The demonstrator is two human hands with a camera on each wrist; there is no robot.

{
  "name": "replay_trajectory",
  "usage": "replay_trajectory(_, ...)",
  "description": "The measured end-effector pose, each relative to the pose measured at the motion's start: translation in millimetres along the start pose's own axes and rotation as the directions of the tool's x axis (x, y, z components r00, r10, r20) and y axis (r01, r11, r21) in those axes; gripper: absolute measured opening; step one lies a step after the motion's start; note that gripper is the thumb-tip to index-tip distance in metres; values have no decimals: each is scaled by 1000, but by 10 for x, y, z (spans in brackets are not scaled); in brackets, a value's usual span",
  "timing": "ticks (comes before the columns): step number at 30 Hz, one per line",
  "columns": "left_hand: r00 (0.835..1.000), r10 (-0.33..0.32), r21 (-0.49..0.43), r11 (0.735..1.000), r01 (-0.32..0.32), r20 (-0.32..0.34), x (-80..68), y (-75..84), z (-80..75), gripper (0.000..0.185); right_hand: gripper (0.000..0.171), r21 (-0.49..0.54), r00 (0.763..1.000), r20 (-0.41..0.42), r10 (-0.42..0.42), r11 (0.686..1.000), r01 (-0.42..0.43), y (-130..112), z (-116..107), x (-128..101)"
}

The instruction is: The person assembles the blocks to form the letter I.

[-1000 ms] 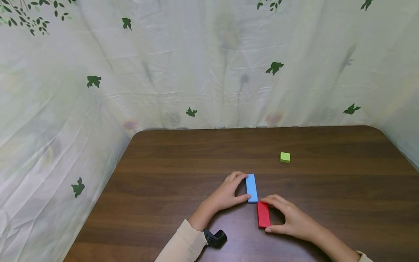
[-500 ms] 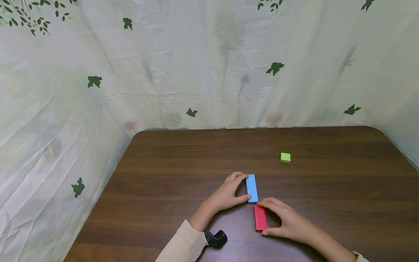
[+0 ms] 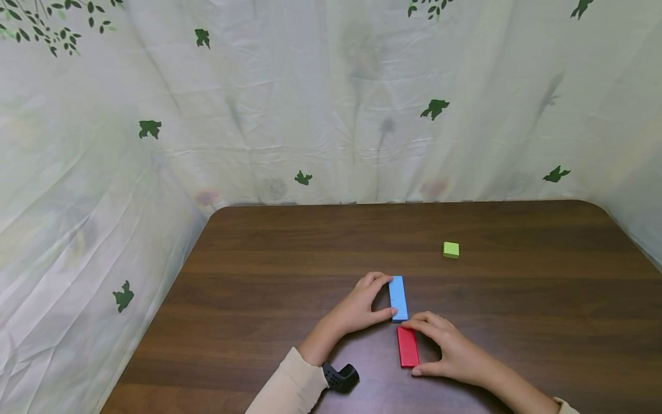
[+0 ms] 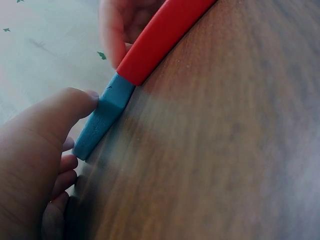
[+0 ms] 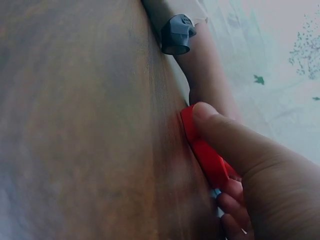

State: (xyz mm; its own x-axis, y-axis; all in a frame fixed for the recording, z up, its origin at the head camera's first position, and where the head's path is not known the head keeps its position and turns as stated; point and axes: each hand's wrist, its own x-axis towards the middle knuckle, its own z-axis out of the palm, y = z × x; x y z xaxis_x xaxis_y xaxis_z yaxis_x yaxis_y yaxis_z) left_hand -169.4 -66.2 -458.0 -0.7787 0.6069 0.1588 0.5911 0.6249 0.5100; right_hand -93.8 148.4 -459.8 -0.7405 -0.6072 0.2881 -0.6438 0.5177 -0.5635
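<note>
Before printed cloth (image 3: 320, 115), brown wood (image 3: 279, 259) bears a red block (image 3: 407, 347)

No words, labels, brands, numbers or signs can be read in any view. The red block (image 3: 407, 348) and blue block (image 3: 398, 298) show no legible lettering.

In the head view, the draped white cloth curtain (image 3: 320, 103) at twelve o'clock is matt and creased; the broad brown wood-grained tabletop (image 3: 289, 253) gleams at six. The oblong red block (image 3: 407, 348) and oblong blue block (image 3: 397, 296) at five look smooth.
</note>
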Motion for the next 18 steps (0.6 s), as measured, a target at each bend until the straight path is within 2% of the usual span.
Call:
replay_trajectory(5, 1000, -7, -1, 1000, 7, 3, -2, 0, 0, 63, 61, 33, 999, 14, 38, 999, -38, -13, -8, -10)
replay_trajectory(10, 1000, -7, -1, 1000, 7, 3, 1, -6, 4, 63, 51, 68, 999, 43, -10, 998, 7, 0, -33, -11)
replay_trajectory(18, 1000, -4, -5, 1000, 4, 1, 4, -5, 4, 63, 49, 54, 999, 35, -18, 998, 16, 0, -35, -10)
